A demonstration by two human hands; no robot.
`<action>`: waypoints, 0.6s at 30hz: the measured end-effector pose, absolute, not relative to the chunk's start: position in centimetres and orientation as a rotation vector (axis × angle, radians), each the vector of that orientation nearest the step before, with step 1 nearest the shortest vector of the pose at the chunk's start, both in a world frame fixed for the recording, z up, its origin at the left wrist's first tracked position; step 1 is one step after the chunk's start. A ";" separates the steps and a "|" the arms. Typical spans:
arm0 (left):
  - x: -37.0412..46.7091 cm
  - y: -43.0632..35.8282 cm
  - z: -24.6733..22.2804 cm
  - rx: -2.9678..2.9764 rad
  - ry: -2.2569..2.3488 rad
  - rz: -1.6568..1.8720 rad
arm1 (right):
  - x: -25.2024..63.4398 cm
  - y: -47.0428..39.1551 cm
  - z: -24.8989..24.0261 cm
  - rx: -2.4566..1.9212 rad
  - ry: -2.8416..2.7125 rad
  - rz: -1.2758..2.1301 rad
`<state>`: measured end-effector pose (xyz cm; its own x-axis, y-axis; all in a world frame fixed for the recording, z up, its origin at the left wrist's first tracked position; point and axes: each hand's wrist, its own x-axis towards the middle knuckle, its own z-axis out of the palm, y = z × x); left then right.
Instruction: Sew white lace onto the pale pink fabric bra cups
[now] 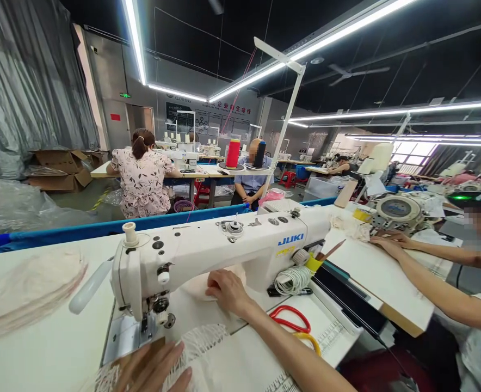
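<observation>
Left hand (154, 366) at the lower frame edge, palm down, fingers loosely spread over fringed cloth (203, 343); part of the hand is cut off. The fringed cloth lies on the white table just in front of the needle area of a sewing machine (224, 245). Right forearm crosses from the lower edge; right hand (229, 291) sits under the machine arm, well apart from the left, fingers bent down onto a pale cloth piece (195, 286). Cannot tell whether it grips or only presses.

Right of the forearm: scissors, one red handle (291, 318) and one yellow handle (309, 343), beside printed ruler markings (332, 333). Coiled pale cord (293, 280) farther back, against the machine's base. Left side of the table: layered stack of pale cloth (30, 288).

At the right, a co-worker's hands (388, 243) rest on pale fabric by another machine (399, 212). Beyond the machine, a blue cloth trough (81, 226) runs along the table; red thread cone (232, 152) and dark thread cone (259, 155) stand above it on holders.

Farther off: person in a leaf-print top (145, 177), back turned, at a white table; another seated in a blue shirt (246, 179). Cardboard boxes (59, 169) by the grey curtain (36, 81).
</observation>
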<state>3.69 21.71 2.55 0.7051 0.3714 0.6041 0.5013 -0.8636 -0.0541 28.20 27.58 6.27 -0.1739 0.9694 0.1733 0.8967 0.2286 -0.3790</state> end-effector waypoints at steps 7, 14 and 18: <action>9.7 24.0 5.9 -2.865 -0.783 -0.528 | 29.5 26.6 7.1 -1.614 -2.206 0.321; 11.2 24.5 6.2 -2.938 -0.957 -0.250 | 30.4 26.7 7.1 -1.517 -2.273 0.408; 10.6 24.8 3.6 -2.856 -0.919 -0.463 | 31.0 27.4 6.7 -1.467 -2.248 0.474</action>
